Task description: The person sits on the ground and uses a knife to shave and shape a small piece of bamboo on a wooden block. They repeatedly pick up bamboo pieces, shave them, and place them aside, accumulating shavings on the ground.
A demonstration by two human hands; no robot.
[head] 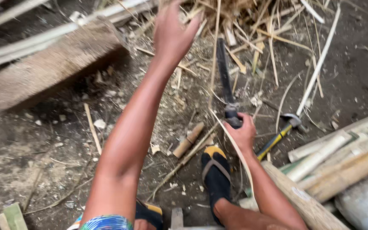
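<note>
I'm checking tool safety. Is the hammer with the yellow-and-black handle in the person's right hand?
No: the right hand grips a dark-bladed knife, while the hammer lies on the ground beside it.

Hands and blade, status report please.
Right hand shut on blade handle. Left hand open, reaching into strips. Hammer beside right hand; sandal close below.

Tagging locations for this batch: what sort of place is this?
Probably an outdoor bamboo-working spot on bare dirt ground: split bamboo strips lie scattered, bamboo poles are stacked, and a hammer rests on the ground.
</note>
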